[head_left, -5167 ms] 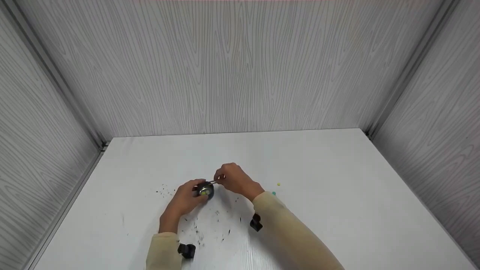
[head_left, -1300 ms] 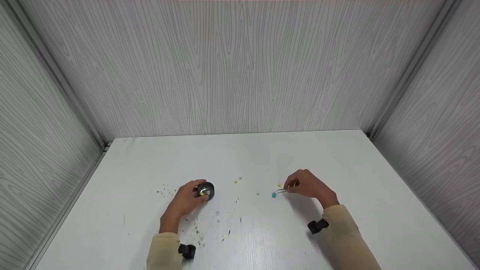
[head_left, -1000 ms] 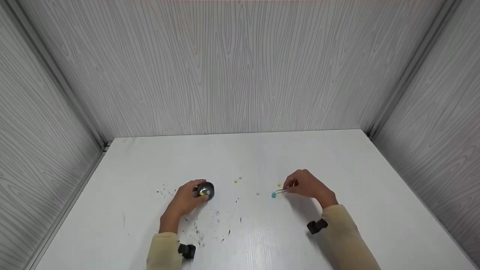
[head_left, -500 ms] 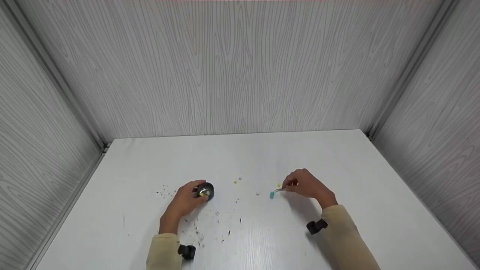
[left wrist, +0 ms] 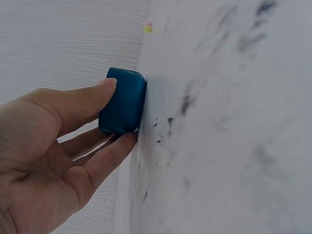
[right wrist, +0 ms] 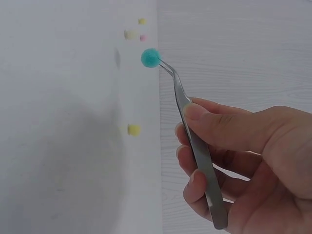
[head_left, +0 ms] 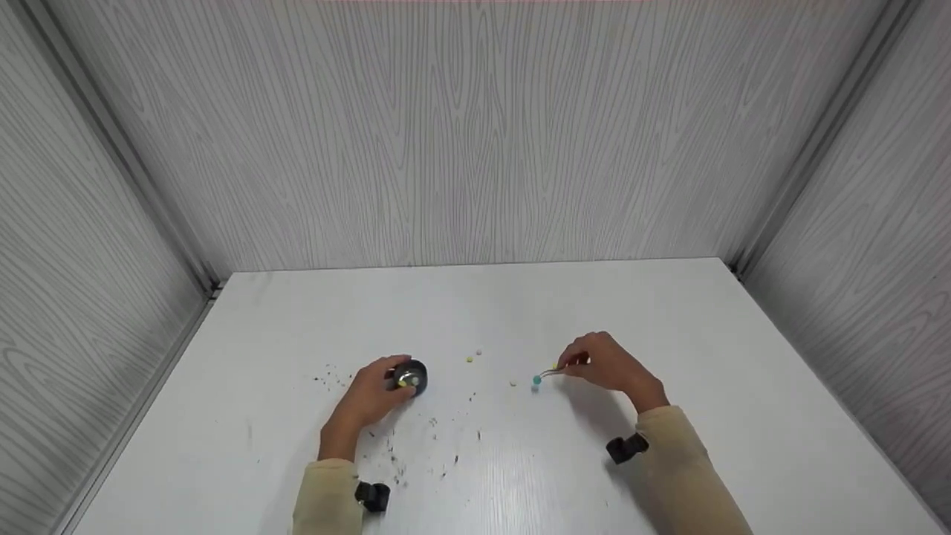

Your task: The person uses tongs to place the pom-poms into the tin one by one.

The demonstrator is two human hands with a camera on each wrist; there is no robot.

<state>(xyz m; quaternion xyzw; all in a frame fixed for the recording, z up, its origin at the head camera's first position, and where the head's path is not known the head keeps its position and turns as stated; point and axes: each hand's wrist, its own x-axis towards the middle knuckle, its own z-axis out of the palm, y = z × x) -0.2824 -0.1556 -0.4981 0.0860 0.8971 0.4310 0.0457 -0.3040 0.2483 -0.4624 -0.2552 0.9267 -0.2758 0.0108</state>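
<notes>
In the head view my left hand (head_left: 374,394) holds a small round cup (head_left: 411,369) on the table, thumb on one side and fingers on the other. Its outside is blue in the left wrist view; the inside is shiny metal, with a few small yellow and pale balls in it. My right hand (head_left: 605,362) pinches bent-tip metal tweezers (right wrist: 201,153) between thumb and fingers. A fuzzy teal ball (right wrist: 150,58) sits between the tweezer tips, raised a little above the white table.
Near my right hand lies a yellow ball (right wrist: 133,129). Between the hands are a pale ball (head_left: 513,383), a yellow ball (head_left: 469,360) and a pink ball (head_left: 479,352). Dark smudges (head_left: 394,468) mark the table (head_left: 669,319). Wood-grain panels (head_left: 475,134) enclose its back and sides.
My right hand has moved right with the tweezers, from the cup to the teal ball, which is now lifted off the table and shifted slightly left. My left hand stays at the cup.
</notes>
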